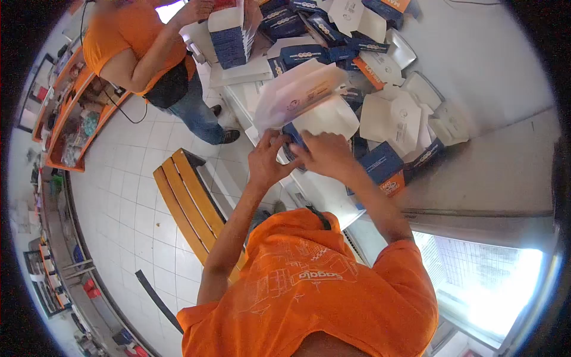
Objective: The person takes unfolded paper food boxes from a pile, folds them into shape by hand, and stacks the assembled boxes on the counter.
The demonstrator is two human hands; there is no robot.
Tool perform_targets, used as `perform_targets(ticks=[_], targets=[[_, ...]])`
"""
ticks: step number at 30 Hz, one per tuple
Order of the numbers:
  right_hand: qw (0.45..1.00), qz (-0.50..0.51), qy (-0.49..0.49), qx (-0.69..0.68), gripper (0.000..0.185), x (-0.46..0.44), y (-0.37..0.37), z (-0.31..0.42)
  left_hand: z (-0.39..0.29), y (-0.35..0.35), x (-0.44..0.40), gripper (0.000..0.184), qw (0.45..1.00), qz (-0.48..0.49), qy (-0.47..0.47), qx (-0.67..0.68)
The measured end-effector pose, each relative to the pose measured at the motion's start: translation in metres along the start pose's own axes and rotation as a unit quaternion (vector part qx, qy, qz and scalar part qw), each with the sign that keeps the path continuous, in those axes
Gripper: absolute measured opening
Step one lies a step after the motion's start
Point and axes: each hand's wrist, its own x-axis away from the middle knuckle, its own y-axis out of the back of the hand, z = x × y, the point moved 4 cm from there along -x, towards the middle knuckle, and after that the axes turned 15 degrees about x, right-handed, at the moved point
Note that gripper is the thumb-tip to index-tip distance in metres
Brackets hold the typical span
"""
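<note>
A cardboard food box [330, 121], navy blue outside and white inside, stands between my hands at the near edge of the table. Its raised flap [300, 95] is smeared by motion. My left hand [267, 159] grips the near left corner, fingers bent over the edge. On the near side, my right hand [326, 154] holds the blue wall, with its thumb and fingers pressed to the card. The fingertips of both hands come close together there, and the part of the box beneath them is hidden.
Folded blue, white and orange boxes [392, 122] lie heaped beyond and to the right. A tall stack of nested boxes [229, 44] stands at the back left. Another person [143, 53] in orange stands across on the left. A slatted wooden bench [187, 205] is left of me.
</note>
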Motion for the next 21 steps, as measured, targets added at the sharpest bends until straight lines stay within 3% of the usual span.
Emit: perform_targets(ticks=[2, 8, 11, 21], targets=[[0.993, -0.083, -0.079, -0.03, 0.036, -0.026, -0.019, 0.009, 0.005, -0.004, 0.001, 0.06, 1.0, 0.014, -0.012, -0.022], [0.996, -0.078, -0.034, 0.014, 0.03, -0.038, -0.034, 0.016, 0.004, 0.007, -0.009, 0.075, 0.996, -0.006, 0.077, -0.037], [0.998, -0.064, 0.012, -0.025, 0.022, -0.039, -0.031, 0.014, 0.022, -0.005, -0.007, 0.074, 0.995, 0.01, 0.084, -0.046], [0.99, -0.116, -0.028, -0.07, 0.036, -0.04, -0.05, 0.02, 0.025, -0.006, -0.005, 0.064, 0.998, 0.004, 0.066, -0.008]])
